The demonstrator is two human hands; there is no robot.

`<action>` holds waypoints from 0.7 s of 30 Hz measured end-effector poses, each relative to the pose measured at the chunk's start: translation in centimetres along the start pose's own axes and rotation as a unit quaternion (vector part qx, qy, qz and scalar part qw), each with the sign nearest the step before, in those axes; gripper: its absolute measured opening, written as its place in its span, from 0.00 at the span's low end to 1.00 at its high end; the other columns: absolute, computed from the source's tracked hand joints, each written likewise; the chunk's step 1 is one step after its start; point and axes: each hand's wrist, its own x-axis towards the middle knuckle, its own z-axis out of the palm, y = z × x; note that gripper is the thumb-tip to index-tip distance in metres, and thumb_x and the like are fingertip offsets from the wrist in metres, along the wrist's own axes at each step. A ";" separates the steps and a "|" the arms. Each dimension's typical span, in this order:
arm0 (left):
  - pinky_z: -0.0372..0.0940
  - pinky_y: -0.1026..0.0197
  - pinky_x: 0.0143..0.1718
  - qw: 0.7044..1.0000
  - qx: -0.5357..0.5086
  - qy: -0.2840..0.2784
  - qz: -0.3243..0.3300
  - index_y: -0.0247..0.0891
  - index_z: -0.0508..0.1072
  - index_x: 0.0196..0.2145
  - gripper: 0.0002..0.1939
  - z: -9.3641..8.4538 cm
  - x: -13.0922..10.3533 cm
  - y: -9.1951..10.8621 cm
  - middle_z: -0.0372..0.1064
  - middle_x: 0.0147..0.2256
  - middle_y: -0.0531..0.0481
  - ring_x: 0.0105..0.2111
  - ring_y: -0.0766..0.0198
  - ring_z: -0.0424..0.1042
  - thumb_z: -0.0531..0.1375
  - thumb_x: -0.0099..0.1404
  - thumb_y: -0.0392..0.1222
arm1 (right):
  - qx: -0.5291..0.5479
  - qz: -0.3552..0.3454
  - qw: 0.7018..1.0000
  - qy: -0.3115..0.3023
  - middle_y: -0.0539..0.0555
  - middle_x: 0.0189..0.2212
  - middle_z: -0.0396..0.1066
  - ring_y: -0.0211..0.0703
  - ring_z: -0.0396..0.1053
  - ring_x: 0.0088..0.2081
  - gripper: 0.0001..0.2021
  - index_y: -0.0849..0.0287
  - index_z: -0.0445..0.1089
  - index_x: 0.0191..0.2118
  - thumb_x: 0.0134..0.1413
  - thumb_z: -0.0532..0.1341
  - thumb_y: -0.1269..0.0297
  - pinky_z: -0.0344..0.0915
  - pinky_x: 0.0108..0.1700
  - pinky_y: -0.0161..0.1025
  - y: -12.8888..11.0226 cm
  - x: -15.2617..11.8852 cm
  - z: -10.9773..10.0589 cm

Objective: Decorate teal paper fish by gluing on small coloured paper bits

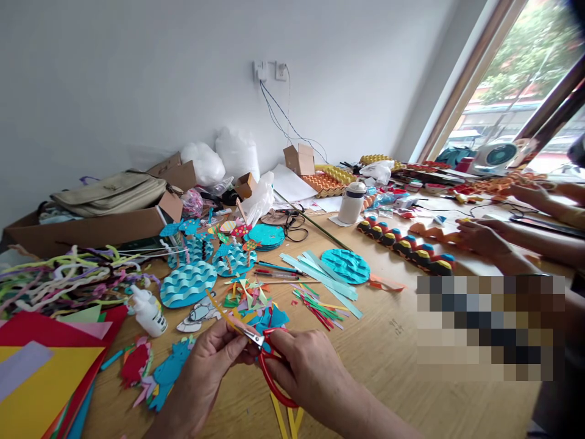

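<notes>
My right hand [311,360] is closed through the loops of red-handled scissors [278,390], whose blades point left toward my other hand. A narrow yellow paper strip [220,308] is pinched in the fingers of my left hand [217,350], its free end sticking up and away. The blades meet the strip at my left fingertips; whether they are cutting into it I cannot tell. Under my right wrist lie more yellow strips [286,421]. Small coloured paper scraps [249,296] and blue paper cut-outs [272,318] sit just beyond my hands.
Coloured paper sheets [55,378], a white glue bottle [150,312] and fuzzy craft stems [77,274] crowd the left. Blue corrugated discs [187,285] and pale blue strips [322,277] lie farther back. At right, other people's hands [484,241] hold orange egg-carton pieces, near a white mug [351,204].
</notes>
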 end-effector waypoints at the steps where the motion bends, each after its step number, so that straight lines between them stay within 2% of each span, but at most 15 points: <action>1: 0.63 0.65 0.28 1.000 0.001 -0.003 0.000 0.37 0.74 0.25 0.09 0.0 0.0 0.0 0.71 0.24 0.52 0.26 0.65 0.68 0.67 0.46 0.43 | 0.001 -0.001 1.000 0.000 0.51 0.24 0.72 0.38 0.69 0.25 0.09 0.57 0.64 0.29 0.54 0.51 0.60 0.49 0.25 0.31 0.0 0.0 0.0; 8: 0.64 0.65 0.28 1.000 0.010 -0.010 0.002 0.37 0.73 0.26 0.09 -0.3 0.2 -0.3 0.70 0.25 0.52 0.26 0.64 0.67 0.66 0.48 0.43 | 0.017 -0.002 1.000 0.010 0.51 0.23 0.71 0.37 0.67 0.25 0.10 0.58 0.65 0.29 0.54 0.51 0.60 0.50 0.25 0.31 0.2 0.0 0.3; 13: 0.63 0.64 0.31 0.998 0.044 -0.032 0.010 0.38 0.71 0.25 0.07 -0.7 -0.2 -0.1 0.69 0.27 0.52 0.28 0.65 0.67 0.63 0.53 0.43 | 0.059 0.034 0.997 0.039 0.50 0.20 0.67 0.35 0.63 0.22 0.10 0.59 0.63 0.27 0.54 0.50 0.61 0.49 0.23 0.30 0.5 -0.2 0.0; 21: 0.62 0.64 0.31 0.998 0.052 -0.023 -0.010 0.37 0.69 0.23 0.09 -0.1 -0.7 -0.3 0.69 0.24 0.52 0.26 0.65 0.66 0.63 0.51 0.45 | 0.095 0.046 0.993 0.059 0.49 0.19 0.63 0.32 0.58 0.21 0.10 0.59 0.61 0.25 0.53 0.50 0.63 0.48 0.24 0.30 0.8 -0.8 -0.1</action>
